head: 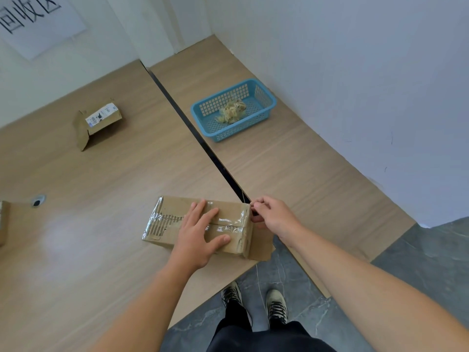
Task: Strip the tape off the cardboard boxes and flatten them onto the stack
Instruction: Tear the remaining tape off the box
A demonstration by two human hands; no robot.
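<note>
Standing on a grey, marble-veined tile floor (418, 262), a person in dark trousers and laced sneakers (231, 293) reaches both bare forearms over the corner of a wood-grain laminate worktop (88, 250). The left hand (196, 232) lies flat on top of a brown cardboard box (175, 212), fingers straight and spread, pressing it down. The right hand (272, 215) sits at the box's right end with its fingers curled; thumb and forefinger pinch a thin strand of the clear tape (233, 221) at the upper corner.

That oblong box rests near the worktop's front edge, close to the dark gap between the two surfaces. Glossy, wrinkled tape bands its top seam and both ends, and a torn patch on the left shows ribbed corrugation. A flap (262, 247) at the right end lies open and overhangs the edge.

Another cardboard piece (3, 222) shows at the left border, near a round cable grommet (38, 201).

Farther back, on the second worktop (291, 161), a blue plastic basket (269, 97) with lattice walls holds a crumpled yellowish wad (233, 111). Across the gap, well apart, a smaller opened box (101, 123) with a white printed label (101, 115) sits with its flaps splayed. On the white wall behind hangs a paper sign (38, 24).
</note>
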